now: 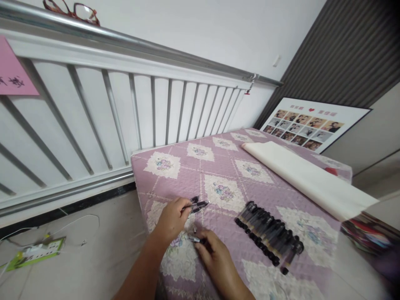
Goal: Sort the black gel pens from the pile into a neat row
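Observation:
My left hand (pixel 173 218) is closed at the near edge of a small group of dark pens (pixel 200 204), with at least one pen between thumb and fingers. Lower and to the right, my right hand (pixel 218 260) pinches a slim pen piece (pixel 195 238) with a clear or silvery end and a dark part at the fingertips. Its exact shape is too small to make out. Right of both hands lies a row of several black-capped pens (pixel 268 233), side by side on the purple patterned cloth (pixel 215 233).
A rolled cream sheet (pixel 300 177) lies across the far right of the cloth. Behind stand a white radiator (pixel 175 110) and a photo board (pixel 312 125). Glasses (pixel 75 11) rest on the upper pipe. A power strip with cables (pixel 36 252) is on the floor at left.

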